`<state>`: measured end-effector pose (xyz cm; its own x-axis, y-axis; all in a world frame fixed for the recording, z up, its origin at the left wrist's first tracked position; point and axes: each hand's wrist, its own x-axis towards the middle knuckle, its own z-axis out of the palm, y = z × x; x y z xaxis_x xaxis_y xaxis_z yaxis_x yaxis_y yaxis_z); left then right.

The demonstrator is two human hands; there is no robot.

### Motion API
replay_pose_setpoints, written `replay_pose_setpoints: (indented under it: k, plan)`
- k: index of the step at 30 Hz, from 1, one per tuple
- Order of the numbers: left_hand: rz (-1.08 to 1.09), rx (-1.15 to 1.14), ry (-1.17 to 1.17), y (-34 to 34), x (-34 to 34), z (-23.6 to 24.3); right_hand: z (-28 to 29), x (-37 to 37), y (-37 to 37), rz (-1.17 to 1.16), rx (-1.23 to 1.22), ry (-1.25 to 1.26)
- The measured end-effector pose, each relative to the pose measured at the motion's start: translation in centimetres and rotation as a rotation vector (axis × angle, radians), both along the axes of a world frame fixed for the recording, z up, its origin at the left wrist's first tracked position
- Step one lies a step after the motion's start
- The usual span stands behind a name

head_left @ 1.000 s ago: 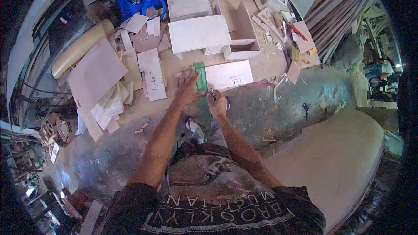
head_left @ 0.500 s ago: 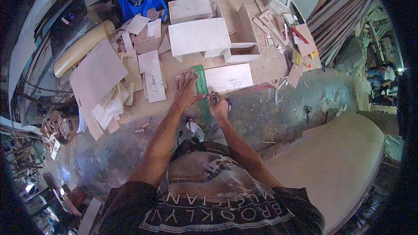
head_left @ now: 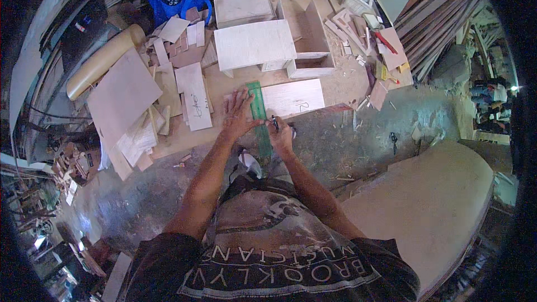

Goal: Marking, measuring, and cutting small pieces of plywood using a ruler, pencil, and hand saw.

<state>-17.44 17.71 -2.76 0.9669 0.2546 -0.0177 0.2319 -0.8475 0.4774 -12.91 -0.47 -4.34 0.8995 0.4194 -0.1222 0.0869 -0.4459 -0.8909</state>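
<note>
A see-through green ruler (head_left: 257, 102) lies across a pale wood panel (head_left: 296, 96) near the front edge of the workbench, and its near end sticks out past that edge. My left hand (head_left: 239, 116) rests flat with fingers spread, pressing on the ruler's left side and the board under it. In my right hand (head_left: 281, 137) a dark pen (head_left: 274, 122) is pinched, just right of the ruler by the panel's near edge. The pen's tip is too small to make out.
Behind the panel stands a pale wooden box assembly (head_left: 254, 42). Wood offcuts (head_left: 193, 95) pile up at the left, near a blue bag (head_left: 173, 0). Scraps and red-handled pliers (head_left: 386, 42) lie at the right. A large curved board (head_left: 425, 201) sits at the lower right.
The view has shifted very slightly. My left hand stays on the ruler, and my right hand with the pen keeps nearly the same place.
</note>
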Motion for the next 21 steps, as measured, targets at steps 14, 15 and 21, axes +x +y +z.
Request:
replay_pose_setpoints:
  k: [14,15,21]
  plan:
    - [-0.013,0.028,-0.009,-0.2,0.2,0.5,-0.6,-0.1,-0.2,-0.04,0.044,-0.173]
    - [-0.011,0.019,0.007,-0.2,0.2,0.6,-0.8,-0.3,-0.3,-0.042,0.042,-0.171]
    - [-0.006,0.043,0.018,-0.1,0.4,0.2,-1.1,-0.2,-0.6,-0.072,0.088,-0.011]
